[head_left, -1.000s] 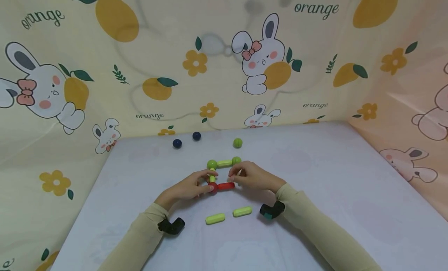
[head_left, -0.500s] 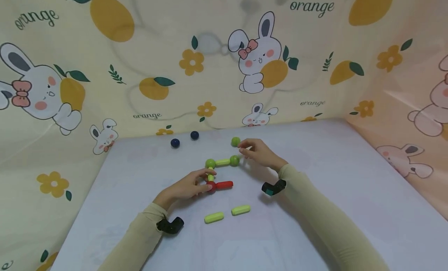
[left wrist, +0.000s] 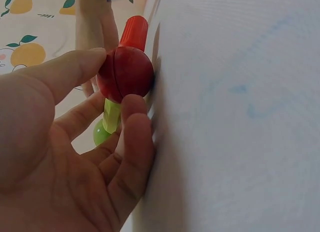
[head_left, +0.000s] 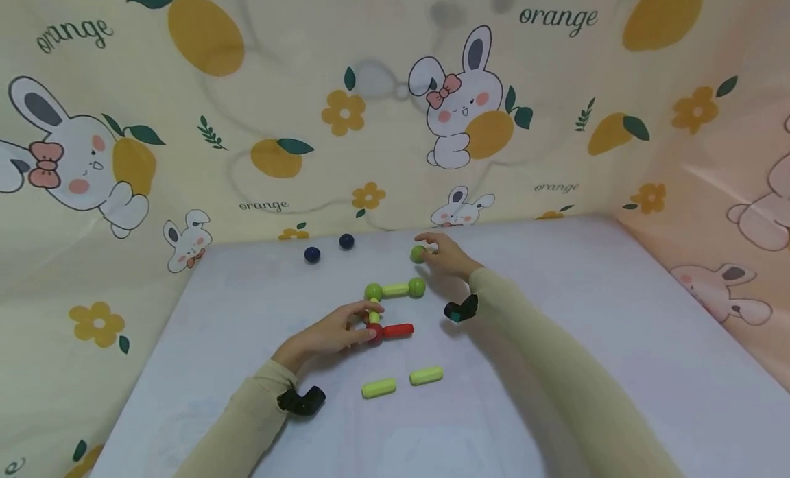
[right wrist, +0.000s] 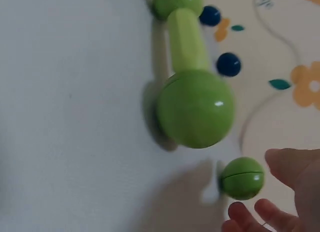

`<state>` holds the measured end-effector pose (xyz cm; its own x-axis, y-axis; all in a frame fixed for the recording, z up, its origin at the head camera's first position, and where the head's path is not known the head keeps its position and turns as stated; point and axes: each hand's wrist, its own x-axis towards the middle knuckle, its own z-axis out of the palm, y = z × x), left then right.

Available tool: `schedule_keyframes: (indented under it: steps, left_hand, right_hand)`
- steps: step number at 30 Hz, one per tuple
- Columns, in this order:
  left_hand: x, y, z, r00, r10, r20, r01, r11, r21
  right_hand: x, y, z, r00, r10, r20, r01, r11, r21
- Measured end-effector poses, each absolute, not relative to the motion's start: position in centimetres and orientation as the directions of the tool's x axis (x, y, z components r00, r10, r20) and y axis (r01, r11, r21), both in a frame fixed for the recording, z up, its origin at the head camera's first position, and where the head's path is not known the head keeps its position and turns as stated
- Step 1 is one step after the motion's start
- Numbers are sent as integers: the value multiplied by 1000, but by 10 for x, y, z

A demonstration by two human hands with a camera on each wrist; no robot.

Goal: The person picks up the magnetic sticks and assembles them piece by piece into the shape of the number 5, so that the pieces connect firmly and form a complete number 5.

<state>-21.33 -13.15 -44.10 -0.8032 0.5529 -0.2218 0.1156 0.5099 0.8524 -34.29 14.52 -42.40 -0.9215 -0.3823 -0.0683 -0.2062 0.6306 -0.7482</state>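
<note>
My left hand [head_left: 328, 335] holds a red ball [left wrist: 126, 74] between thumb and fingers, low over the table. From that ball a red rod [head_left: 398, 331] points right, and a yellow-green rod [head_left: 374, 316] leads back to a green ball [head_left: 373, 291]. Another yellow-green rod [head_left: 396, 290] joins it to a second green ball [head_left: 417, 287]. At the back, my right hand [head_left: 452, 257] reaches round a loose green ball [right wrist: 242, 178]. Thumb and fingers are spread about this ball, with a gap showing in the right wrist view.
Two dark blue balls [head_left: 312, 254] lie at the back left of the white table [head_left: 555, 313]. Two loose yellow-green rods [head_left: 379, 388] lie in front of the joined pieces. A patterned cloth [head_left: 278, 87] hangs behind the table and down its sides.
My right hand has left the end of the red rod and moved back to the loose green ball. The left hand stays at the red ball.
</note>
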Motion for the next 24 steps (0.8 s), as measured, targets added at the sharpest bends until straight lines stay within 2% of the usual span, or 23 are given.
schedule_keyframes:
  steps: [8, 24]
  left_hand:
    - [-211, -130, -444, -798, 563, -215, 129, 509, 851]
    - [-213, -132, -445, -805, 558, -203, 141, 512, 847]
  right_hand:
    - [-347, 145, -441, -913, -403, -61, -242, 656, -715]
    - [-332, 163, -439, -924, -382, -8, -251, 621, -742]
